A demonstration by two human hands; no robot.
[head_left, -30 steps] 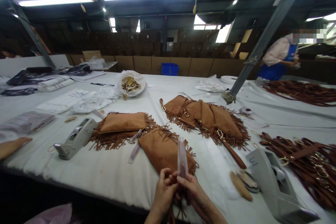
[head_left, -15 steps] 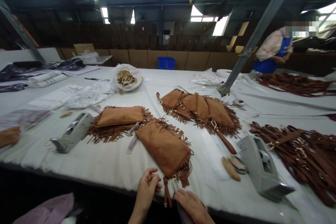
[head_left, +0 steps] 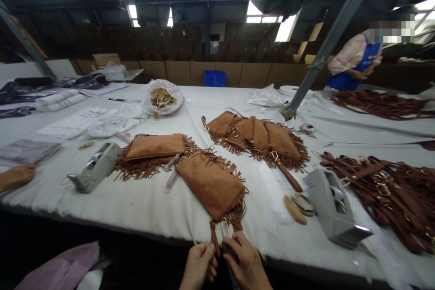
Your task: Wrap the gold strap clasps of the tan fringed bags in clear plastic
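A brown fringed pouch [head_left: 210, 186] lies at the table's front edge, its zip tassel [head_left: 214, 235] and gold clasp [head_left: 224, 225] pointing toward me. Just below the tassel, my left hand [head_left: 200, 265] pinches a thin clear strip [head_left: 194, 232], seemingly tape or film. My right hand [head_left: 245, 260] has its fingers curled around a strap that hangs from the clasp, wrapped in clear plastic. The palm hides most of this strap. Behind the pouch sits another fringed pouch [head_left: 156, 146], and several overlapping pouches [head_left: 254, 136] lie farther right.
Tape dispensers stand on the left [head_left: 97, 170] and right [head_left: 335, 208]. Brown straps with gold clasps [head_left: 380, 186] are heaped at right. A plastic bag of tags [head_left: 163, 98] and a metal post [head_left: 326, 54] stand farther back. A person in a blue apron [head_left: 362, 63] is beyond.
My left hand has moved down and right and closed on the clear strip. My right hand has risen slightly, its fingers now curled near the clasp.
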